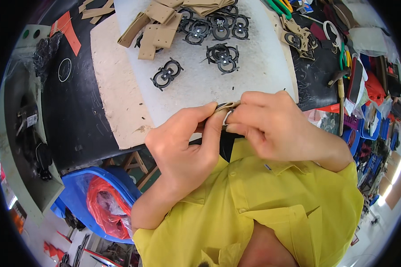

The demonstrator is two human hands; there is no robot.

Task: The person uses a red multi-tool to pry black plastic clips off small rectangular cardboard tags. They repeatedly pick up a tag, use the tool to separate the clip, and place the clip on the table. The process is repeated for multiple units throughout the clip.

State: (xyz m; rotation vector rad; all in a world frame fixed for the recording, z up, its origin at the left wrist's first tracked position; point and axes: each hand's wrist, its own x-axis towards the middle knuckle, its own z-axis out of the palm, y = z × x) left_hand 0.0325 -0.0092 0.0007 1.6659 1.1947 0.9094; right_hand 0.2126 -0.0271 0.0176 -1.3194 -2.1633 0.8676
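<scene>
Both hands meet just above the near edge of the white work mat (254, 75), w/ a small tan leather piece (227, 106) pinched between them; a bit of dark/metal part shows under it, mostly hidden by fingers. Left hand (182, 142) grips from below-left, thumb and forefinger clamped on the piece; right hand (272, 124) closes over it from the right, fingertips pressing the top edge. Looks light, thin, soft-ish but springy – prob bends easily, not fragile; small enough to slip, so best held at the edges near the fold, thumb-to-forefinger, as now. On the mat, well apart from the hands: black figure-eight plastic/leather cutouts (166, 74) w/ metal plates, and a heap of tan leather strips (158, 29) at the far side. Containers: blue plastic bin (82, 189) below the bench on the person's left, lined w/ a red bag (104, 209) holding scraps, contents unclear. More blue bins (372, 129) to the right, stuffed w/ mixed bits, too small to tell. Hammer (339, 89) lies at the bench's right edge.
</scene>
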